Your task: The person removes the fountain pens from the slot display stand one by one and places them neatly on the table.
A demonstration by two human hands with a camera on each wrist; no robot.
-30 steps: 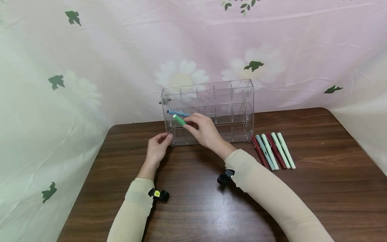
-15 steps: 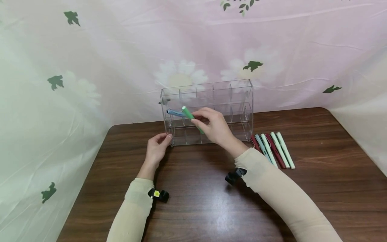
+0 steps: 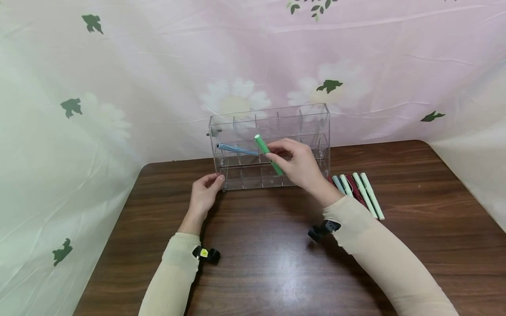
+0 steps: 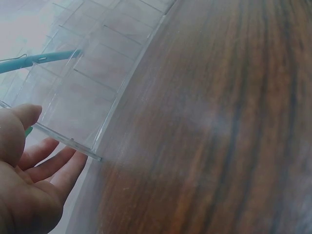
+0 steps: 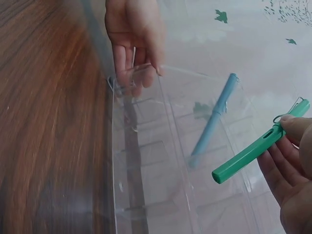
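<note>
My right hand (image 3: 301, 163) pinches the green pen (image 3: 268, 154) near its clip end, fingers curled round the barrel, and holds it tilted in front of the clear organizer (image 3: 314, 117), its free end up and to the left, just right of the blue pen (image 3: 236, 149) that leans in a left-hand compartment. My left hand (image 3: 204, 192) rests with relaxed, nearly straight fingers against the organizer's lower left corner and grips nothing. To seat the green pen well, I judge I should line its lower end with one open cell beside the blue one, keep the barrel clear of the thin dividers, and lower it slowly while the left hand braces the light case against sliding on the wooden table (image 3: 257, 263). More pens (image 3: 365, 193) lie in a row right of the organizer.
</note>
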